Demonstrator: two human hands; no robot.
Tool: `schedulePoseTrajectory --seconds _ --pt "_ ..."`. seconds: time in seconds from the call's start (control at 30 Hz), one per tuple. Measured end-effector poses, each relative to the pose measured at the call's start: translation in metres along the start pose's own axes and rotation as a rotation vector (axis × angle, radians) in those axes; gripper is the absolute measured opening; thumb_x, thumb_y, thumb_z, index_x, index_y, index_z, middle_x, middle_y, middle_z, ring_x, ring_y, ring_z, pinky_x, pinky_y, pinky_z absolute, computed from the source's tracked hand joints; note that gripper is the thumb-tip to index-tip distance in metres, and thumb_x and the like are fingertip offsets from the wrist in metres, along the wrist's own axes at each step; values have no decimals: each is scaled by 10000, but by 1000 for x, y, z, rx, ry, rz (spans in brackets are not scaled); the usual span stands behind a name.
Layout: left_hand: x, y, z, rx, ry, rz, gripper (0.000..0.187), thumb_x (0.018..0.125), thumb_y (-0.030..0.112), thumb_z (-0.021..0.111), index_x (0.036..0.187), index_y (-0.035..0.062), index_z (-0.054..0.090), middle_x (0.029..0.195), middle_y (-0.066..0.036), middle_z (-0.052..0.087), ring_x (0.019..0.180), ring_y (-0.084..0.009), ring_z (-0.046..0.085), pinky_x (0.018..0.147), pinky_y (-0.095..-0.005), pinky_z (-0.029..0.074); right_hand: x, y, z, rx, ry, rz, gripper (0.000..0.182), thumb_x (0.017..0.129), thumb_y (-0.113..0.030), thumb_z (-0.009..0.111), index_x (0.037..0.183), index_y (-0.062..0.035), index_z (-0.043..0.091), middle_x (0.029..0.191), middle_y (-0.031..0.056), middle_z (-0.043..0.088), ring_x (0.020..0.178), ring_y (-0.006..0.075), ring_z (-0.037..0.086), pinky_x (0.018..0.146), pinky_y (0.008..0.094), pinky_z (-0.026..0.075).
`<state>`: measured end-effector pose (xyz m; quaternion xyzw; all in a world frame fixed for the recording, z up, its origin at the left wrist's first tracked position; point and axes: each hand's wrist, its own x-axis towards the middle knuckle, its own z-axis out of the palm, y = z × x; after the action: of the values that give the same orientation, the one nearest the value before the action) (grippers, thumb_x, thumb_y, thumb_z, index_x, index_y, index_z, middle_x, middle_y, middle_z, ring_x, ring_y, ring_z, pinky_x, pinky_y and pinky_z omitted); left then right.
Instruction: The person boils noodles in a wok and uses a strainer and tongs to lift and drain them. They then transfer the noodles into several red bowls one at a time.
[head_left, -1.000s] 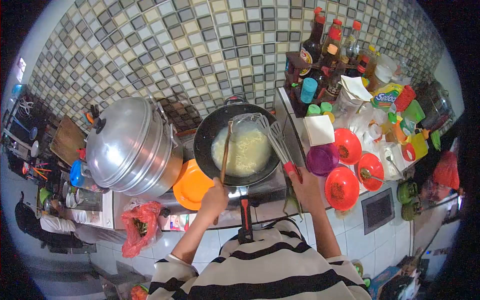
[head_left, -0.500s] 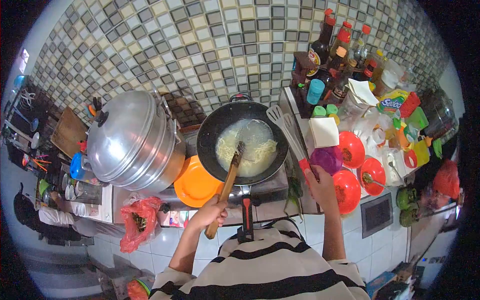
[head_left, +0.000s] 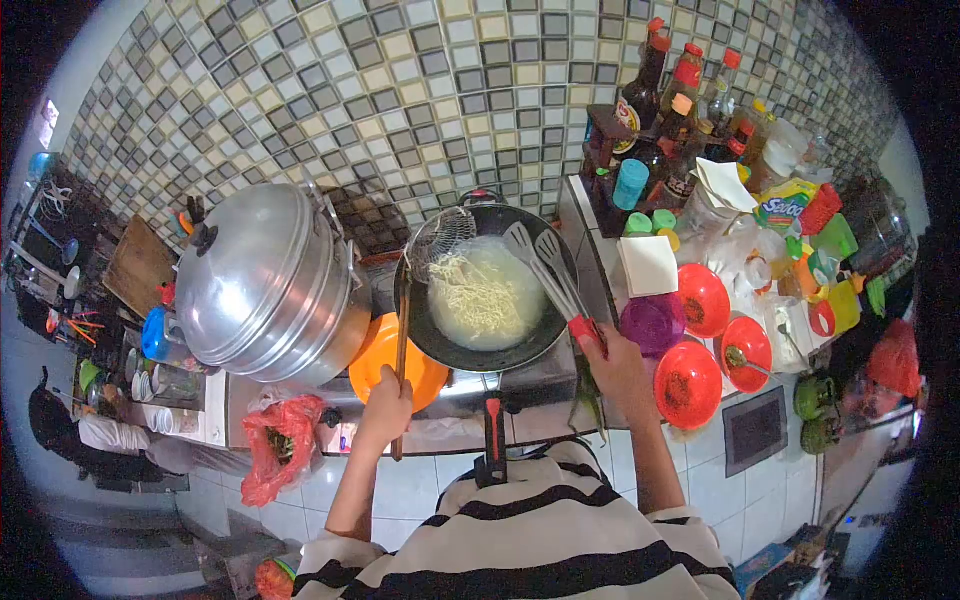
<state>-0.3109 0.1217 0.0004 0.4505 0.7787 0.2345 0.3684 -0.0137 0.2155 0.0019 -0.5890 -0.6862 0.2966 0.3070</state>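
My left hand (head_left: 384, 412) is closed around the wooden handle of a wire skimmer (head_left: 445, 238). The skimmer's mesh basket is at the left rim of a black wok (head_left: 530, 352). Pale noodles (head_left: 475, 298) lie in cloudy liquid inside the wok. In my right hand (head_left: 618, 372) are metal tongs (head_left: 550, 268) with slotted ends and a red grip; the ends are apart, over the wok's right side. An orange plate (head_left: 425, 375) sits beside the wok, partly behind my left hand and the skimmer handle.
A large aluminium steamer pot (head_left: 255, 285) stands left of the wok. Red bowls (head_left: 688, 385) and a purple bowl (head_left: 652, 322) are on the right, below sauce bottles (head_left: 645, 90). A red plastic bag (head_left: 270, 455) hangs at the front left. The wok's handle (head_left: 494, 430) points toward me.
The skimmer has moved from the wok's middle to its left rim, its handle now upright in view. The tongs have come left over the wok. The noodles are gathered in the middle.
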Motion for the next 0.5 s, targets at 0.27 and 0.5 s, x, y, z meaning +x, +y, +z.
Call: schedulePoseTrajectory --seconds 0.27,0.5 --pt "5 -20 22 370 184 51 293 829 143 406 969 -106 337 689 -325 547 681 -467 553 607 -521 446 13 8 18 -137 -54 -55 349 817 -293 518 979 16 532 743 243 582 710 402 573 638 461 440" --pt "-11 -17 39 278 114 100 280 820 119 396 966 -112 336 675 -322 543 681 -478 546 612 -518 440 12 8 15 -87 -103 4 351 816 -299 512 982 10 525 739 242 582 717 405 574 651 463 444"
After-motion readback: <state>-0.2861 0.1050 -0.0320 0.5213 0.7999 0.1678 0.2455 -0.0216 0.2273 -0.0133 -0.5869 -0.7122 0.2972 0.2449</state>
